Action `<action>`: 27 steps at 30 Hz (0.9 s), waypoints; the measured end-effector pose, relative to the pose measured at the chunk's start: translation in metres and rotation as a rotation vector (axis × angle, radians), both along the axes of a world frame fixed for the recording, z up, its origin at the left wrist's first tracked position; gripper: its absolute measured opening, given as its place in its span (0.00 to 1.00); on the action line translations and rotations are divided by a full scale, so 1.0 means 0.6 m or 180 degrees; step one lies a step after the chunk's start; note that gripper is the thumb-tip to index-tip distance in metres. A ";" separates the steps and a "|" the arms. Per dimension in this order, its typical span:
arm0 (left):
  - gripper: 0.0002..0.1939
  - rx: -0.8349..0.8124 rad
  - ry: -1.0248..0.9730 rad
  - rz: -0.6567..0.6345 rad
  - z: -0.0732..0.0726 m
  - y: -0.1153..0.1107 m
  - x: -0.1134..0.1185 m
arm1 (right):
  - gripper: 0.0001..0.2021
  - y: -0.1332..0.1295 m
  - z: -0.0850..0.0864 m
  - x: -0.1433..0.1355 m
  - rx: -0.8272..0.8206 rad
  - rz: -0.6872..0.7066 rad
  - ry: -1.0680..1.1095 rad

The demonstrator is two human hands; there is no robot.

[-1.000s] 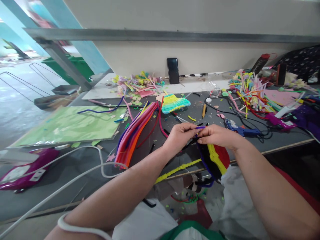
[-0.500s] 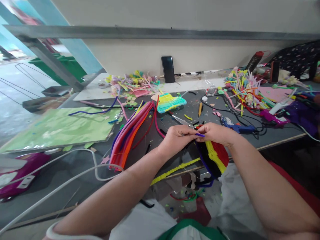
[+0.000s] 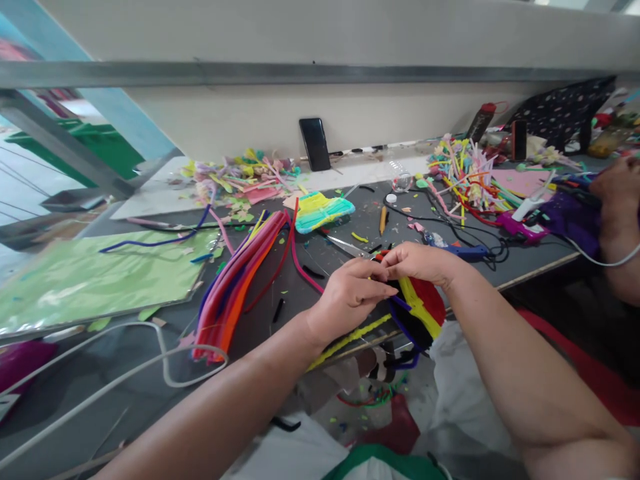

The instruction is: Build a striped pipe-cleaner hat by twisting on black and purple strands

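Observation:
My left hand [image 3: 353,293] and my right hand [image 3: 420,261] meet over the table's front edge with fingertips pinched together. Between and just below them runs a purple pipe cleaner [image 3: 401,303]; the exact grip point is hidden by the fingers. It belongs to, or lies against, a flat piece of black, yellow and red pipe cleaners [image 3: 430,303] with a purple edge, which hangs under my right hand. A twisted yellow pipe cleaner strand [image 3: 350,340] stretches out below my left wrist. Scissors [image 3: 349,247] lie just beyond my hands, their handles partly covered.
Left of my hands lies a bundle of pink, purple and orange pipe cleaners [image 3: 240,287]. Behind are a yellow-turquoise piece [image 3: 325,212], a pencil stub [image 3: 383,220], a blue glue gun [image 3: 460,251] and a phone [image 3: 315,145]. A white cable [image 3: 165,360] loops at left. Another person's hand [image 3: 620,190] appears at right.
My view has swung right, bringing another person's hand in at the right edge. My left fingers have shifted, and the purple pipe cleaner now shows below the fingertips instead of between them.

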State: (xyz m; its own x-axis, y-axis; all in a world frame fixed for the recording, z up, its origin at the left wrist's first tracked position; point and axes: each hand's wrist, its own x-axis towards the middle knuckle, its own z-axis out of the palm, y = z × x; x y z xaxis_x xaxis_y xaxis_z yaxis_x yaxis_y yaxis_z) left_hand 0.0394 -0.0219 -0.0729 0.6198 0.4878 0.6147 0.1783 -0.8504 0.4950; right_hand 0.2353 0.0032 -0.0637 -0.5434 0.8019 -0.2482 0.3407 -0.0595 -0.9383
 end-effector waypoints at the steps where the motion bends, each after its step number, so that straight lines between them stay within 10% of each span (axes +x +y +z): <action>1: 0.09 0.0134 0.0037 0.0022 0.000 0.000 0.001 | 0.13 0.000 0.000 0.000 0.0022 0.0023 -0.0003; 13: 0.10 0.0147 0.0407 -0.0465 0.000 0.013 -0.001 | 0.09 -0.013 0.011 -0.011 0.0277 0.0175 -0.0424; 20: 0.11 -0.2275 -0.0551 0.0461 -0.001 0.043 -0.026 | 0.10 -0.026 0.032 0.003 0.0587 -0.0118 -0.0423; 27: 0.11 -0.3832 -0.0177 -0.0830 -0.016 0.033 -0.015 | 0.11 -0.040 0.055 0.011 0.0547 -0.0472 -0.0003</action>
State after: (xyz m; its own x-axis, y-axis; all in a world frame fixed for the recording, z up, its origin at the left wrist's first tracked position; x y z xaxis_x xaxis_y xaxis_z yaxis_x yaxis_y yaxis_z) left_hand 0.0303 -0.0022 -0.0825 0.7708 0.6271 -0.1122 0.0253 0.1458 0.9890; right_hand 0.2419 -0.0210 -0.0306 -0.4164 0.9035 -0.1013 0.3410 0.0519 -0.9386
